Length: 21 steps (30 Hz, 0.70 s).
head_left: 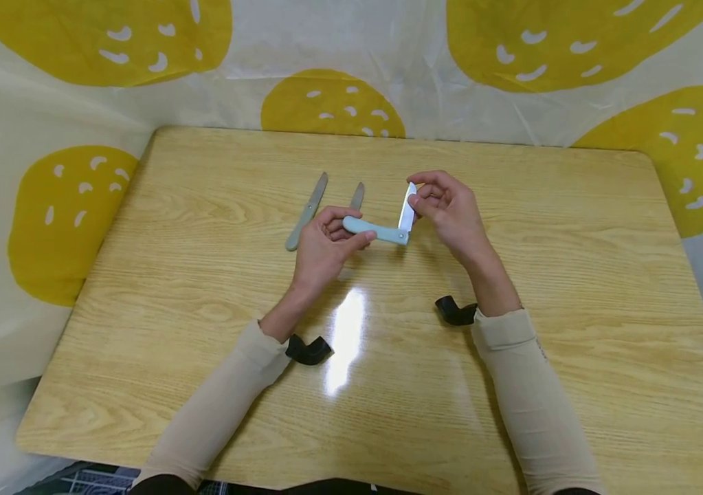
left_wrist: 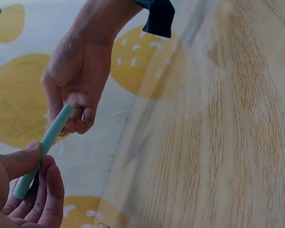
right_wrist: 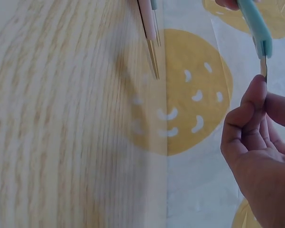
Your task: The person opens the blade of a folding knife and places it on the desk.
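A folding knife with a pale blue handle [head_left: 385,232] is held up over the table, its blade [head_left: 406,212] standing at roughly a right angle to the handle. My left hand [head_left: 319,253] grips the handle between thumb and fingers toward its rounded end. With thumb and fingertips, my right hand [head_left: 459,216] pinches the blade. The left wrist view shows the thumb lying along the turquoise handle [left_wrist: 50,135]. In the right wrist view the blade runs from the handle's end down between the right fingertips [right_wrist: 257,90].
Behind the left hand lie two more knives on the wooden table [head_left: 215,275]. One knife [head_left: 308,213] has a grey-green handle and its blade out; of the other knife [head_left: 357,196], mainly the blade shows. A white sheet with yellow shapes [head_left: 332,103] hangs behind the table.
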Tool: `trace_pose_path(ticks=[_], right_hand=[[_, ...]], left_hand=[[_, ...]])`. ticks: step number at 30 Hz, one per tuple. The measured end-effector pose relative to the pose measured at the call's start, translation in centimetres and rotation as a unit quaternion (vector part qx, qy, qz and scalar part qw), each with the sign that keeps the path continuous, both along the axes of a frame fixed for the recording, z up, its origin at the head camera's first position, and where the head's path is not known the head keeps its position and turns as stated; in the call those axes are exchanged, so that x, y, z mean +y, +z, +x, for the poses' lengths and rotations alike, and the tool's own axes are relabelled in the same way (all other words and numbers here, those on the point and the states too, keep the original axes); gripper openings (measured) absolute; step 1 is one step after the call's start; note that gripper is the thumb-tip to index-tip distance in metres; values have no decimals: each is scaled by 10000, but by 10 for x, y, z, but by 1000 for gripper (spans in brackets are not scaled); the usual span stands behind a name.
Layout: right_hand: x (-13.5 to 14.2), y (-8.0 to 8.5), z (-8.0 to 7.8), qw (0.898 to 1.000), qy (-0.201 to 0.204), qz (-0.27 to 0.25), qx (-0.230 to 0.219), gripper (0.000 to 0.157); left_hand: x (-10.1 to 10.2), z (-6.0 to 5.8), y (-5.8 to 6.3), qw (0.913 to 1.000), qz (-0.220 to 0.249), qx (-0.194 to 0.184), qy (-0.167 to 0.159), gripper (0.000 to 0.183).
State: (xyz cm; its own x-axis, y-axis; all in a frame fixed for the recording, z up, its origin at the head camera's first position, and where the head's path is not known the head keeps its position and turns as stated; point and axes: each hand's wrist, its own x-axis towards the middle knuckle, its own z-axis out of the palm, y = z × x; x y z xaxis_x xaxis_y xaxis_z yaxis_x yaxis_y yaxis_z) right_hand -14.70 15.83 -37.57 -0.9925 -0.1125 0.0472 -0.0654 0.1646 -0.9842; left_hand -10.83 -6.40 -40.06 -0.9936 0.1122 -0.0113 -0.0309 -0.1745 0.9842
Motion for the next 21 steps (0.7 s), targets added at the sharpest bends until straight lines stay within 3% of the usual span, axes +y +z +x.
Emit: trace_pose_path(ticks=[21], right_hand=[[5,-4,-1,9944,-367,-930,-347,22]], left_hand=[[7,4,-8,9988,-99,277,383,33]])
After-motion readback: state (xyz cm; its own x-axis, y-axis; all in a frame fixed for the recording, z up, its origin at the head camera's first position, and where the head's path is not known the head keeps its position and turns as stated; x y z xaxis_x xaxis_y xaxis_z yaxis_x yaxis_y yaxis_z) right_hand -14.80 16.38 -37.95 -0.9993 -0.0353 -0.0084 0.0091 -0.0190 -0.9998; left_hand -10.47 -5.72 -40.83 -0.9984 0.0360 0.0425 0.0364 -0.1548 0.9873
